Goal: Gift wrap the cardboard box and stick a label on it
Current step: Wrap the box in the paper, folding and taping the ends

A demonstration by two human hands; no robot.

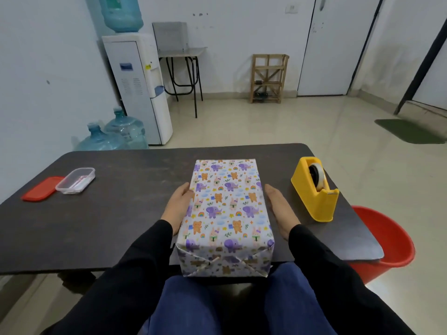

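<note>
The box (225,209), covered in white paper printed with purple elephants, bears and rainbows, lies lengthwise on the dark table (121,213), its near end folded and taped. My left hand (177,206) lies flat against the box's left side with straight fingers. My right hand (280,209) lies flat along the right side, fingers straight, close to or touching the paper. Both sleeves are black.
A yellow tape dispenser (315,189) stands right of the box. At the table's left are a clear plastic container (75,181) and its red lid (42,189). A red bucket (384,240) sits on the floor to the right. Water dispenser and bottles stand behind.
</note>
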